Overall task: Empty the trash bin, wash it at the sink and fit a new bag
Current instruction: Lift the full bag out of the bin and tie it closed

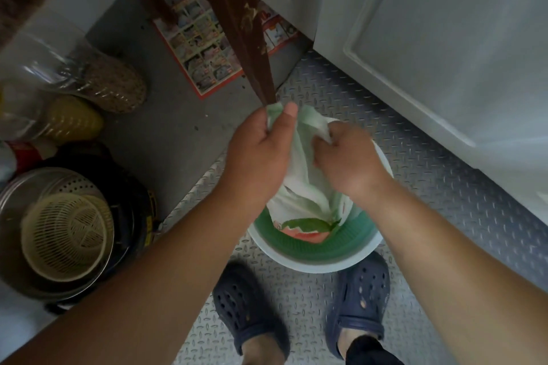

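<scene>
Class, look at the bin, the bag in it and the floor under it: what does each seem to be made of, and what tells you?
Bin: likely plastic, white smooth rim, green ribbed inside.
Bag: thin pale green plastic film; it bunches into soft folds where both hands grip it.
Floor mat: grey embossed tread pattern with a dull sheen; metal plate or vinyl, unclear.

I am seeing the trash bin (314,249) sitting on the floor (415,192) just ahead of my two shoes (249,305), with the bag (305,175) lying in it. My hands (261,151) are gripping the bag's top above the bin. A chair leg (246,32) is standing behind it, a cabinet (444,38) lying to the right, and a basket (68,237) resting in a pot (17,270) at far left.
</scene>
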